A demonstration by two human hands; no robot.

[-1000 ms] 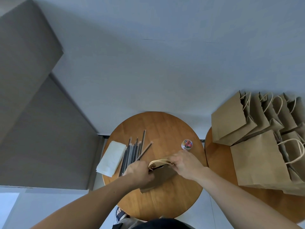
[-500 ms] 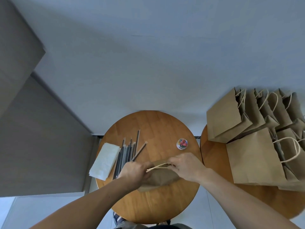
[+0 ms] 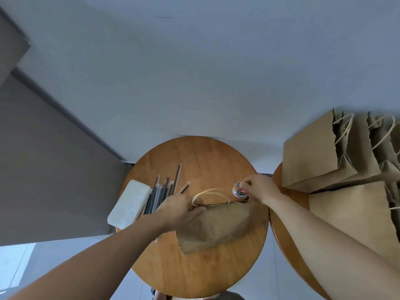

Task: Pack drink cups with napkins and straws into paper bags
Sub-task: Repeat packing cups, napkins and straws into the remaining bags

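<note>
One view, head cam. Hands apart. L hand [image 3: 179, 210] clamps the closed mouth of the paper bag [image 3: 216, 226] on the round table [image 3: 205, 156], prob. to keep it closed. R hand [image 3: 259, 188], fingers curled, dips at the clip tub [image 3: 239, 190]; can't tell if it grips a clip. Bag mouth and handles point away from the person; long axis runs approx. left-right.
</note>
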